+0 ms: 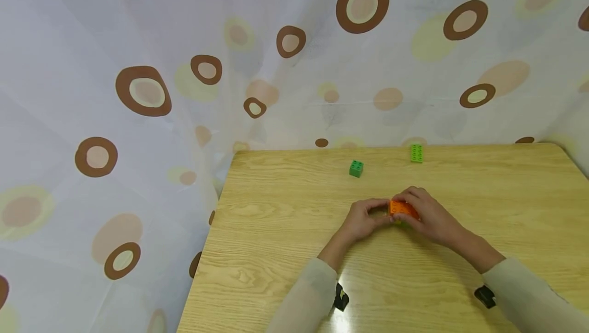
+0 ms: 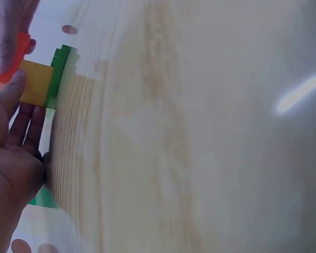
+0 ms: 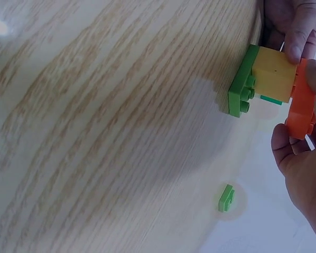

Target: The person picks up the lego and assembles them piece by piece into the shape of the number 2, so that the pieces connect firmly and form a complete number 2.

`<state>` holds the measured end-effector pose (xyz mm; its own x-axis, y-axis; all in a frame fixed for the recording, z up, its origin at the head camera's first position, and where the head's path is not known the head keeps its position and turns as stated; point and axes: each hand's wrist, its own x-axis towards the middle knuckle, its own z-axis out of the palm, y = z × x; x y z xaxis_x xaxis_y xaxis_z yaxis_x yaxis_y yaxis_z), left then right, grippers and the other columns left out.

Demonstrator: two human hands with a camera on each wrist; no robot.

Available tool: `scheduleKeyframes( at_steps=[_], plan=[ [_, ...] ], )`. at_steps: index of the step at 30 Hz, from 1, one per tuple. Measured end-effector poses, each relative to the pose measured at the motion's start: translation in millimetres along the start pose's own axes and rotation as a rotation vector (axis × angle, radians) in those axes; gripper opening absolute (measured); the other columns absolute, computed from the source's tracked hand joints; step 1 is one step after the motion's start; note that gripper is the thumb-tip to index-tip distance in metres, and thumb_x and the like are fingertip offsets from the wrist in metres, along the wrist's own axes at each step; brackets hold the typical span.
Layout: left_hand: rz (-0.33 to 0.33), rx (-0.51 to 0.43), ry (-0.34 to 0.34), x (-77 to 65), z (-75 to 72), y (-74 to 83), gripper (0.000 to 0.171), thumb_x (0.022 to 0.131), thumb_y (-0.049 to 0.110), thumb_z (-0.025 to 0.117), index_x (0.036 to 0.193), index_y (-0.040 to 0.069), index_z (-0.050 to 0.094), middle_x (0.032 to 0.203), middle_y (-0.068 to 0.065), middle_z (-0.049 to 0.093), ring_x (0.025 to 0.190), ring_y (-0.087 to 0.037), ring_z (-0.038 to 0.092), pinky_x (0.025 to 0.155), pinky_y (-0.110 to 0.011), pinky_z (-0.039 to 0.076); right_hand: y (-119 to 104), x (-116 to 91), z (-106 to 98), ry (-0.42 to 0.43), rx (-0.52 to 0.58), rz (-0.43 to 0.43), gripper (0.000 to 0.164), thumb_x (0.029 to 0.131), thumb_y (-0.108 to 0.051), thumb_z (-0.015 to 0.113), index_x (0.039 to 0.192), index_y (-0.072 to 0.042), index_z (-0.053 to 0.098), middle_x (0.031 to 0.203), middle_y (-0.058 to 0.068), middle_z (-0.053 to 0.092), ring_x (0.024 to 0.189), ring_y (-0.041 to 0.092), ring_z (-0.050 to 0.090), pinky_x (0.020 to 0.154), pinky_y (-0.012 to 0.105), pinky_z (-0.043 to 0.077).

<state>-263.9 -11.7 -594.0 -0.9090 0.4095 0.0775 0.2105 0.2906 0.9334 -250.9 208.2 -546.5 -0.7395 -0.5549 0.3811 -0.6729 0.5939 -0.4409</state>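
Note:
Between the two hands stands a small stack: a green studded plate point(image 3: 241, 84) at the bottom on the table, a yellow block point(image 3: 274, 74) over it and an orange brick point(image 1: 402, 209) on top. My right hand point(image 1: 430, 218) pinches the orange brick between thumb and fingers. The orange brick meets the top of the yellow block, sticking out past its side. From the other side my left hand point(image 1: 365, 218) grips the yellow block, thumb near its top edge. In the head view the hands and orange brick hide most of the yellow block.
Farther back on the wooden table point(image 1: 276, 241) stand a dark green brick point(image 1: 356, 168) and, to its right, a light green plate point(image 1: 416, 153). A spotted white curtain point(image 1: 294, 82) hangs behind the table and along its left side.

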Motion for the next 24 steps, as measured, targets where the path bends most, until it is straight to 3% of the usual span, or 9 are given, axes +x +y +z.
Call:
scheduleKeyframes(
  at_steps=[14, 24],
  plan=[
    [-0.033, -0.022, 0.008, 1.3, 0.3, 2.3, 0.038, 0.093, 0.020, 0.085, 0.129, 0.014, 0.076, 0.122, 0.007, 0.076, 0.114, -0.001, 0.066, 0.102, -0.020, 0.050, 0.5, 0.6, 3.3, 0.015, -0.051, -0.034, 0.036, 0.087, -0.005, 0.086, 0.119, -0.004, 0.070, 0.113, 0.004, 0.062, 0.100, 0.019, 0.054, 0.077, 0.042, 0.055],
    [-0.035, -0.026, -0.005, 2.3, 1.6, 0.6, 0.039, 0.092, 0.021, 0.085, 0.129, 0.014, 0.076, 0.120, 0.007, 0.076, 0.112, -0.001, 0.066, 0.101, -0.020, 0.050, 0.2, 1.7, 4.7, 0.010, -0.041, -0.022, 0.035, 0.087, -0.013, 0.088, 0.117, -0.006, 0.072, 0.110, 0.002, 0.062, 0.096, 0.016, 0.052, 0.075, 0.039, 0.052]
  ],
)
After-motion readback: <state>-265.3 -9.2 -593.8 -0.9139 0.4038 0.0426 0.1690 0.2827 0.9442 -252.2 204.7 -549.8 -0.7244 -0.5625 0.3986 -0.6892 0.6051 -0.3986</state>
